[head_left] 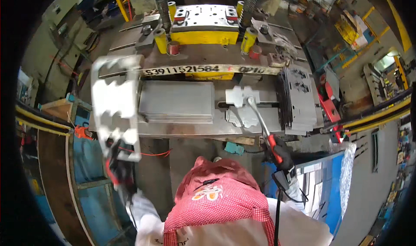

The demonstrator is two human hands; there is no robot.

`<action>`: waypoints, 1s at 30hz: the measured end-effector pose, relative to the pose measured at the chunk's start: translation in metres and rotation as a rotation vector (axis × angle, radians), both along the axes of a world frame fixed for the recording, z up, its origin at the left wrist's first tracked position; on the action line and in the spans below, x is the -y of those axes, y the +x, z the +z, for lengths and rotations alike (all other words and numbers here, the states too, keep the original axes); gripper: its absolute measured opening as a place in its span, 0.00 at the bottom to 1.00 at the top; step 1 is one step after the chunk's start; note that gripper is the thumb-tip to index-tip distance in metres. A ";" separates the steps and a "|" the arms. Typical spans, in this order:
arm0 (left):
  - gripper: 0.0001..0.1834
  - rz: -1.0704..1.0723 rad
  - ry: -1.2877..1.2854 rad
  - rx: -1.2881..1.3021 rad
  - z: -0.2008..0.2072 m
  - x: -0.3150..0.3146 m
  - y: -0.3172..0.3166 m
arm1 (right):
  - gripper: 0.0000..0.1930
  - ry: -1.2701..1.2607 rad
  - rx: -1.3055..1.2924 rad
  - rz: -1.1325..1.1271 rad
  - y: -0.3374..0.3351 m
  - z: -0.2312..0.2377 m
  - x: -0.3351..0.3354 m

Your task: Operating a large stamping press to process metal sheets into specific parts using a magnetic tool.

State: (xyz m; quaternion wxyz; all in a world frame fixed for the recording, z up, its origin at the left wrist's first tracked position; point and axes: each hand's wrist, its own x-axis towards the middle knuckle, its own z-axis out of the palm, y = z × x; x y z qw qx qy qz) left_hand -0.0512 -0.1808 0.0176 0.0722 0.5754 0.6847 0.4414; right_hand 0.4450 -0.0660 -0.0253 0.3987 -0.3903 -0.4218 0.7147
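My left hand (120, 168), in a dark glove with red, is closed on the near end of a bright metal sheet (113, 99) with toothed cut-outs, blurred and raised at the left of the press bed. My right hand (283, 156), in a dark glove, grips a red-handled metal rod tool (261, 119). The rod's far end meets a small notched metal plate (236, 97); how it is attached cannot be made out. Below that plate lie similar notched plates (247, 117) on the bed. A stack of plain rectangular metal sheets (177, 96) sits between my hands.
Right of the notched plates stands a stack of cut sheets (301, 99). Behind is a die set (204, 22) with a yellow block (203, 38), flanked by springs and yellow posts. A blue-panelled frame (91, 159) stands at left, a blue bin (333, 181) at right.
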 end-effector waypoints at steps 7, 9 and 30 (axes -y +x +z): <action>0.30 0.969 -0.118 -0.168 -0.012 0.126 -0.122 | 0.28 -0.203 0.102 0.021 0.013 -0.039 0.028; 0.29 1.037 -0.108 0.002 -0.016 0.130 -0.162 | 0.27 -0.279 0.116 -0.010 0.015 -0.047 0.029; 0.20 0.079 -0.074 1.019 -0.103 -0.051 0.117 | 0.26 0.060 0.026 0.344 -0.106 -0.008 -0.103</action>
